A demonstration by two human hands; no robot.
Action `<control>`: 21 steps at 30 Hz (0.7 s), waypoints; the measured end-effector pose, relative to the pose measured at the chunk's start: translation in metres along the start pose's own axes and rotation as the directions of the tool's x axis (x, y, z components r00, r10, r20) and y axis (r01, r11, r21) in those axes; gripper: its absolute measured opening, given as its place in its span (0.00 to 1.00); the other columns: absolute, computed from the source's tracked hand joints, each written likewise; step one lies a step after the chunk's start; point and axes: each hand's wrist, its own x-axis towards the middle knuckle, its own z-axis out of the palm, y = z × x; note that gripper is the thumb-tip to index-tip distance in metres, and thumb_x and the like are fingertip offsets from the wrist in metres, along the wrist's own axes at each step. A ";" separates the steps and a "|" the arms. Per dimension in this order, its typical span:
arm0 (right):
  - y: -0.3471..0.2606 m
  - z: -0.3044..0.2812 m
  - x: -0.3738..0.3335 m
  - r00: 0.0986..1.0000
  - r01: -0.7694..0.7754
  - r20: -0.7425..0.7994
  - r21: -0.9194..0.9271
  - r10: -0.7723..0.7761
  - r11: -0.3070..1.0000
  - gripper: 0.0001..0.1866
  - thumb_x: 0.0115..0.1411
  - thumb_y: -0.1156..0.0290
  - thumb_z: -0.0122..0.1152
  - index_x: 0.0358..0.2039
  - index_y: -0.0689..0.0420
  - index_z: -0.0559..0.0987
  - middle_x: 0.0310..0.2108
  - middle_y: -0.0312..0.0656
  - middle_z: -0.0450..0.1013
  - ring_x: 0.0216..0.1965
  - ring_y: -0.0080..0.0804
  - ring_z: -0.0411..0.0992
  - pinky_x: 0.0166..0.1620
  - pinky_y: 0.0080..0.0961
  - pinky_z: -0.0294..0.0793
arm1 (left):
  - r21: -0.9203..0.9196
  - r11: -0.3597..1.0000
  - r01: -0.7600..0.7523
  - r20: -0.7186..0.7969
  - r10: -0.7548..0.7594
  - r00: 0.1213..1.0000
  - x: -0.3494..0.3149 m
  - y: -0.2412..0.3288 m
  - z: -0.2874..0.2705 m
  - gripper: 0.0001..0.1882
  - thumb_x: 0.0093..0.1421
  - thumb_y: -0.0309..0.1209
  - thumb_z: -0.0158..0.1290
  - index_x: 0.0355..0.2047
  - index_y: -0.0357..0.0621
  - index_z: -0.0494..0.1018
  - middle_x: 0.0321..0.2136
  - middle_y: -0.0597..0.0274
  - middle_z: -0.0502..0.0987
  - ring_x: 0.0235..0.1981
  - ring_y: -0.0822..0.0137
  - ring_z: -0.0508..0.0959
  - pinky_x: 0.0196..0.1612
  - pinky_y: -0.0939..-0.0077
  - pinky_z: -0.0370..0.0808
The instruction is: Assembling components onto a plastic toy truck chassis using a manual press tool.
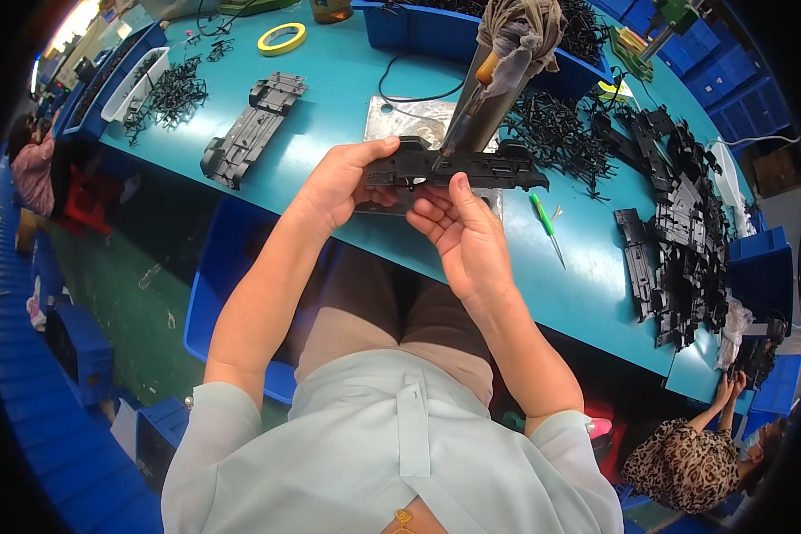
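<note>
A long black plastic car-chassis part (489, 167) lies level between my hands over a metal plate (400, 116). My left hand (340, 182) is closed round its left end, thumb on top. With the thumb against its near edge and half-curled fingers below, my right hand (463, 233) holds the middle. A slanting grey metal tool (476, 116), its upper part wrapped in rag (521, 36), comes down to the chassis between my hands. Its narrow tip meets or nearly meets the part; I cannot tell which.
Another chassis (254, 129) lies left on the teal table (329, 98); many more are heaped right (685, 231). Small black pieces (561, 133) spread behind my right hand. A green-handled screwdriver (544, 218), yellow tape roll (281, 38) and blue bin (400, 31) are around. A co-worker (694, 454) sits right.
</note>
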 end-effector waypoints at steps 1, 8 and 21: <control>0.000 0.000 0.000 1.000 -0.001 -0.005 0.002 0.001 1.000 0.20 0.62 0.57 0.57 0.40 0.65 0.73 0.35 0.44 0.73 0.36 0.30 0.73 0.44 0.32 0.77 | -0.003 1.000 -0.001 0.004 0.001 1.000 0.000 0.000 0.000 0.16 0.59 0.41 0.53 0.35 0.38 0.75 0.26 0.58 0.78 0.20 0.67 0.76 0.27 0.75 0.76; 0.000 0.002 0.000 1.000 -0.005 -0.007 -0.001 0.005 1.000 0.20 0.62 0.57 0.57 0.39 0.65 0.73 0.36 0.44 0.72 0.36 0.30 0.73 0.44 0.32 0.77 | -0.013 1.000 0.002 0.002 -0.002 1.000 0.003 -0.003 -0.004 0.17 0.58 0.41 0.54 0.34 0.38 0.75 0.25 0.57 0.78 0.19 0.67 0.76 0.27 0.74 0.76; -0.001 0.004 0.000 0.999 0.007 -0.033 0.008 -0.007 1.000 0.19 0.62 0.58 0.57 0.38 0.65 0.72 0.35 0.45 0.73 0.35 0.30 0.74 0.43 0.32 0.79 | -0.005 1.000 0.007 -0.019 -0.007 1.000 0.001 -0.002 -0.001 0.17 0.58 0.42 0.55 0.35 0.37 0.75 0.26 0.57 0.78 0.21 0.66 0.77 0.28 0.73 0.76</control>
